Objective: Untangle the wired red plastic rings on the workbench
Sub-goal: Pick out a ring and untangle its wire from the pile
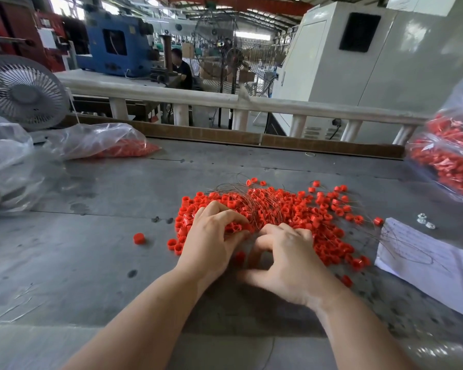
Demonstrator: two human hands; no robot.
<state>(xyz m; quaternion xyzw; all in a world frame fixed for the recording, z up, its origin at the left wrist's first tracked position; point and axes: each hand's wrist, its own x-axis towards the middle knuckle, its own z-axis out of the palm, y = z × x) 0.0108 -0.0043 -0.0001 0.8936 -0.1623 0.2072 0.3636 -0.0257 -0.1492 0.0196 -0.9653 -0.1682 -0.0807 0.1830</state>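
The pile of red rings (284, 217) lies on the grey workbench (104, 249), and everything else is best placed from it. Thin wire (254, 198) loops up out of the pile's far side and threads through many of the rings, so most of the heap looks knotted together. The left hand (211, 241) sits on the pile's near left edge with its fingers curled down into a clump of rings and wire, apparently gripping them. The right hand (286, 263) rests at the pile's near edge just beside the left, fingers bent toward the same clump; it seems to pinch wire or rings there, though its fingertips are hidden among them and I cannot tell for certain. A single loose ring (138, 238) lies apart to the left of the pile, and a few more stray rings sit at its right fringe, some trailing wire. Right of the pile is a sheet of paper (422, 260), with a few small white pieces (425, 221) just beyond it. Farther right, a clear bag (455, 156) holds more red parts; far to the left of the pile another bag (104, 142) holds red pieces, with a desk fan (22, 92) behind it. By my judgement the work is at an early stage: no sorted group of freed rings shows near the pile, and nearly all of the tangle remains to be pulled apart.
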